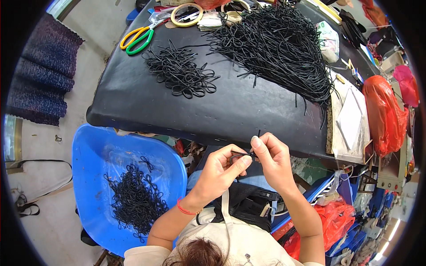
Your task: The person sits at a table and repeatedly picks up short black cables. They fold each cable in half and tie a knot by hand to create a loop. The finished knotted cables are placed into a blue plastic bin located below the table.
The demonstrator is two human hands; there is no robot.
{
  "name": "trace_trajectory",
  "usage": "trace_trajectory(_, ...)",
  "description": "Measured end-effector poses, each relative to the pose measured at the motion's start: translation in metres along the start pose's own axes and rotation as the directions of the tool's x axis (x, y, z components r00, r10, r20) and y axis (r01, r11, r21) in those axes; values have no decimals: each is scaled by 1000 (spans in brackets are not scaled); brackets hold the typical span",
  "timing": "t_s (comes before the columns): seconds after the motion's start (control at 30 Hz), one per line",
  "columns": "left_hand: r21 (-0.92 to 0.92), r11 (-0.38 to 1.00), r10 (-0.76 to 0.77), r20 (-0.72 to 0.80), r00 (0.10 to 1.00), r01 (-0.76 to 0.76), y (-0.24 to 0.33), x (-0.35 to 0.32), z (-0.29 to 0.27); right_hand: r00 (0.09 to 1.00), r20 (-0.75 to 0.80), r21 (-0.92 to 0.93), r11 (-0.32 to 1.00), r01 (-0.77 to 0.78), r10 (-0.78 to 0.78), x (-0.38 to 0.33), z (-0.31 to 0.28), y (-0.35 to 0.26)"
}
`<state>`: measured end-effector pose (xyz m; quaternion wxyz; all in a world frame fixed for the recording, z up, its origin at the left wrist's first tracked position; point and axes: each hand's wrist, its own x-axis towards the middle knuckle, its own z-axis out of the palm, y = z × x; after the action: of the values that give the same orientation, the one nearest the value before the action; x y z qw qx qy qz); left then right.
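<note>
Just off the table's near edge, my left hand (226,166) and my right hand (270,157) meet, each pinching part of one thin black cord (239,153). A short end of the cord stands up past my right fingertips; the rest is mostly hidden by fingers. On the black table (186,113) beyond lies a pile of looped black cords (182,73). Behind it, to the right, spreads a large heap of straight black cords (279,48). A blue plastic tub (88,177) at my left holds many knotted, looped black cords (135,197).
Scissors (137,39) with yellow and green handles and a tape roll (186,14) lie at the table's far left. At right are a white board (349,117) and a red plastic bag (384,115). Another red bag (330,221) sits low beside my right arm.
</note>
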<state>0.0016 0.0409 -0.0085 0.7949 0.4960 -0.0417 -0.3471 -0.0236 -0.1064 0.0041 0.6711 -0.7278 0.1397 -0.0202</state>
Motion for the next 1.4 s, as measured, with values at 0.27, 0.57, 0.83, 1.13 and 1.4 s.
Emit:
trace_trajectory(0.27, -152, 988, -41, -57, 998, 32, -1, -2, 4, 1000, -6, -93, 995, 26, -27, -1, 1, 0)
trace_trajectory(0.57, -171, 981, -93, -23, 995, 88, 6, -11, 0, 998, 25, -73, 996, 54, -52, -1, 0, -3)
trace_trajectory(0.83, 113, 989, 91, 29, 995, -94, 3, 4, -17, 982, 51, 162, 969, -188, 182, 6, -4, -13)
trace_trajectory(1.13, -114, 988, 96, -81, 992, -105, -1, 7, -13, 979, 132, 131, 976, -174, 157, -1, -13, -13)
trace_trajectory(1.4, 2, 979, 201, -187, 962, -204, -5, 5, -3, 979, 169, 112, 985, -132, 112, -4, -7, -16)
